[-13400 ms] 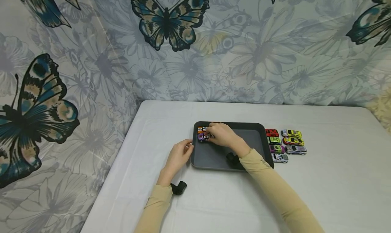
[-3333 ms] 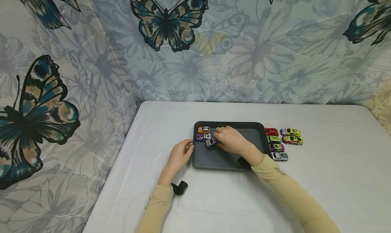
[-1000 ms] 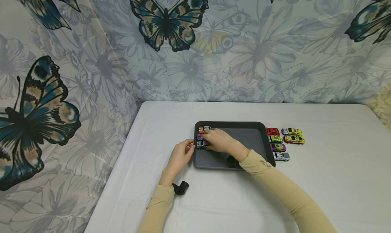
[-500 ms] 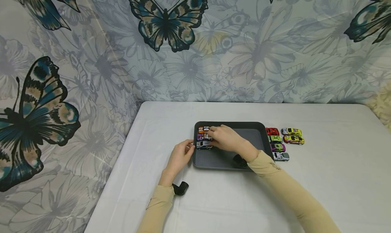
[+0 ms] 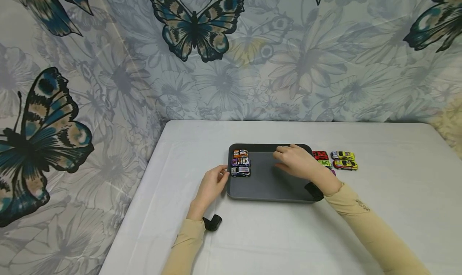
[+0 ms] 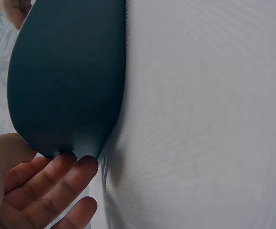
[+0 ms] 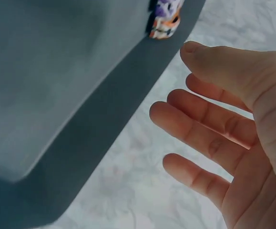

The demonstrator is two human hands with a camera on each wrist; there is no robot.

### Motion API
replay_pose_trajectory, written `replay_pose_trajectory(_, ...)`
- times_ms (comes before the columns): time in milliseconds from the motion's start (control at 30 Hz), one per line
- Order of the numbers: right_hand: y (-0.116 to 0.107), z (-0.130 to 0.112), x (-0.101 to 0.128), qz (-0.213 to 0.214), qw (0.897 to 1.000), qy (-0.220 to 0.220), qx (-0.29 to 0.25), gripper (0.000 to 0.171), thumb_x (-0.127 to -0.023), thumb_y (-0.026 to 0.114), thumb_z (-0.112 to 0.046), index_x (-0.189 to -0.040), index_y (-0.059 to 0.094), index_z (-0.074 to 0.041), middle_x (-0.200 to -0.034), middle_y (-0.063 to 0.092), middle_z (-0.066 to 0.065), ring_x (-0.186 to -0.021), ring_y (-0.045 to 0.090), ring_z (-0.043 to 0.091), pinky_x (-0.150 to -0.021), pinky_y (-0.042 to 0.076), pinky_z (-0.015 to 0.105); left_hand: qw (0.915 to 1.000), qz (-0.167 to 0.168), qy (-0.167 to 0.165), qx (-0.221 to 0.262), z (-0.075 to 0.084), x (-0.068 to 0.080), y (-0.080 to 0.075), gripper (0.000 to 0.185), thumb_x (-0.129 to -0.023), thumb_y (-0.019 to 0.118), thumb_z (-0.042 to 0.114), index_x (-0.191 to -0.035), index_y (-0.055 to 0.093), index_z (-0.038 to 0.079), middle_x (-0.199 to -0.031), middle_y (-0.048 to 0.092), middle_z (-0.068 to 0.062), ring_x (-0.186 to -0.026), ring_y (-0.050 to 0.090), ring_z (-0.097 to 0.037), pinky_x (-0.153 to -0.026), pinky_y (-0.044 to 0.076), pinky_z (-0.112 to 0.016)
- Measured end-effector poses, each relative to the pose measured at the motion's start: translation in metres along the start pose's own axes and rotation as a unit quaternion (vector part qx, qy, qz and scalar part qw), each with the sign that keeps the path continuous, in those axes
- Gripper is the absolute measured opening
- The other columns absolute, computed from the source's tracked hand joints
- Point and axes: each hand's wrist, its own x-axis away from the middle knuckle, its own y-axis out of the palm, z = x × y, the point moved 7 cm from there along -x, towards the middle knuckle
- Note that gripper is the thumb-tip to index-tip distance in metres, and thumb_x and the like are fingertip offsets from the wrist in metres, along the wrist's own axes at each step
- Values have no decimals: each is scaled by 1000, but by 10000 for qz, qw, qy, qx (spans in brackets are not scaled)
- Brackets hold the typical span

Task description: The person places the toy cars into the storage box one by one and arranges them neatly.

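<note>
A dark grey tray (image 5: 274, 187), matte, rectangular with rounded corners and a raised rim, lies on a tabletop (image 5: 252, 235) covered in smooth white cloth. At the tray's 10 o'clock corner three small glossy toy cars stand in a column, touching or nearly so: an orange car (image 5: 240, 153) farthest from the person, a purple car (image 5: 241, 161) in the middle, and a silver car (image 5: 240, 171) nearest.

The left hand (image 5: 213, 183) rests at the tray's 9 o'clock edge, fingers loosely extended with the fingertips (image 6: 76, 164) against the rim, gripping nothing. The right hand (image 5: 296, 162) hovers over the tray's 2 o'clock corner, palm down, fingers (image 7: 199, 129) spread and relaxed, empty.

Just off the tray at 3 o'clock more toy cars sit on the cloth: a red car (image 5: 320, 155) and a green car (image 5: 326, 163) partly hidden behind the right hand, and farther out two yellow cars (image 5: 343, 160), one behind the other. Both arms wear tan sleeves (image 5: 364, 227).
</note>
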Motion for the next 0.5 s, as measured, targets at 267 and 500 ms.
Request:
replay_pose_trajectory(267,-12,14,24,46,9999,45,96,21,-72,79,-11,-82,61,-7,-76,54,2,-64,54,17,-59,42,35,10000,-27,25,80,0,1,0,25,-92,57,10,-113,62,-3,-86,65,-8,-66,59,-9,-59,48,-22)
replay_pose_trajectory(500,-21,30,49,-47,9994,297,143,21,-73,78,-10,-86,62,-4,-80,58,7,-66,55,18,-58,41,35,10000,-9,40,29,0,1,-1,25,-91,58,10,-112,62,-3,-86,65,-7,-65,58,-9,-59,48,-22)
